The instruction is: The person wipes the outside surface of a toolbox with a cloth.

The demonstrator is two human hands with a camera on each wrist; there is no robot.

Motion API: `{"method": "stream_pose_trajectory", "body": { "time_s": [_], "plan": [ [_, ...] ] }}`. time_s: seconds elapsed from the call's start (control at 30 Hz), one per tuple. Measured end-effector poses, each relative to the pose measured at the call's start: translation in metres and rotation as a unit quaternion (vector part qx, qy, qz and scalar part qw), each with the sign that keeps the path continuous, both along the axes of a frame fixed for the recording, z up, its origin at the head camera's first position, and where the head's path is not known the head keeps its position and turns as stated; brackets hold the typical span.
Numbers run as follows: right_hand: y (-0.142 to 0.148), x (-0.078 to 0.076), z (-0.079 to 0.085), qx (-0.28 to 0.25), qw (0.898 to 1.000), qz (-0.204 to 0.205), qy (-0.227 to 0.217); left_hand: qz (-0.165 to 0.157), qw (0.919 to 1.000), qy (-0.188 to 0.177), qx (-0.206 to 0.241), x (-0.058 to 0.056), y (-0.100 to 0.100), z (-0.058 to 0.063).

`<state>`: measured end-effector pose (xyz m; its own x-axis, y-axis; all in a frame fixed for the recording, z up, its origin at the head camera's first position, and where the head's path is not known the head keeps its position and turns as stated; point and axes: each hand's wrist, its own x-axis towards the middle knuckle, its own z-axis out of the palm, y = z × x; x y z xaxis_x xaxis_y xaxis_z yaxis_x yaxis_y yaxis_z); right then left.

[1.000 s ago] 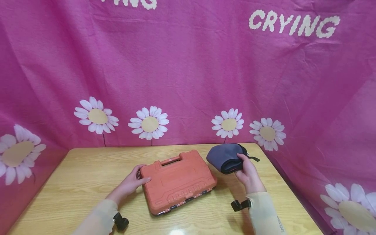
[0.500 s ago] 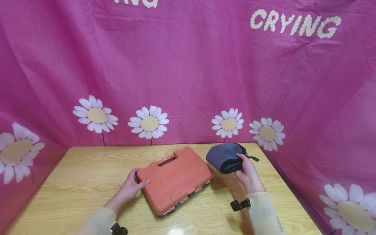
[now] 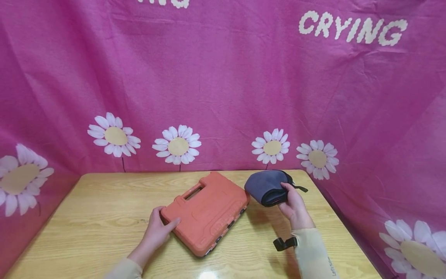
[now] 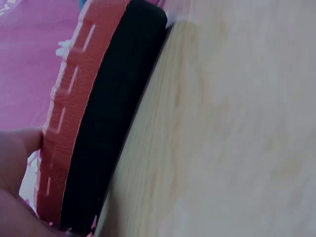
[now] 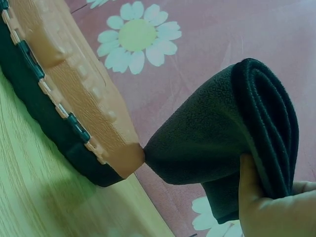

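Turned further counterclockwise on the table (image 3: pixel 104 221) than a second ago, the orange case (image 3: pixel 207 217) now slants away from you, its latched side swung toward your right, while the gray pouch (image 3: pixel 266 185) stays in nearly the same spot. Your left hand (image 3: pixel 155 231) grips the case's left end, thumb laid over the top face; the left wrist view shows the case's black lower half (image 4: pixel 116 98) running close along the wood (whether it lies fully flat, you cannot tell from here). The carry handle (image 3: pixel 190 190) is on the far-left edge, and dark latches (image 3: pixel 230 224) line the side facing right and toward you. Opposite, your right hand (image 3: pixel 295 206) pinches the folded pouch at its black-trimmed end, thumb on one side and fingers on the other, with a short black tab (image 3: pixel 301 189) sticking out there. The pouch's left end sits right at the case's right corner, so near that contact cannot be judged. Pale sleeves (image 3: pixel 313 252) cover your forearms, and a black strap (image 3: pixel 291 242) shows at your right wrist. Behind the wooden table hangs a magenta curtain (image 3: pixel 223 77) printed with white daisies (image 3: pixel 178 146) and, at upper right, the word "CRYING" in pale letters (image 3: pixel 353 30).
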<state>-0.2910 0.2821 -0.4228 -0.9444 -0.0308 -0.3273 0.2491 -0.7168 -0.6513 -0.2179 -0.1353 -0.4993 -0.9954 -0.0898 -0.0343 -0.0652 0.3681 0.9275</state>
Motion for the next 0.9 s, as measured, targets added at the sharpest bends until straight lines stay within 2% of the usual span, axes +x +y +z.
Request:
{"method": "stream_pose_trajectory", "body": {
  "time_s": [0.2,0.37,0.6,0.9],
  "plan": [
    [0.001,0.001,0.0,-0.002,1.0,0.003,0.002,0.033,0.9993,0.006,-0.02,0.009,0.008,-0.001],
    [0.0,0.001,0.001,-0.003,1.0,0.004,-0.002,0.058,0.9982,0.004,-0.013,0.015,0.016,-0.002],
    [-0.002,0.0,0.001,0.008,1.0,0.005,-0.008,0.111,0.9929,0.04,-0.014,0.027,0.028,-0.006],
    [-0.002,0.001,0.0,0.019,1.0,0.004,-0.011,0.14,0.9891,0.044,-0.018,0.035,0.038,-0.008]
  ]
}}
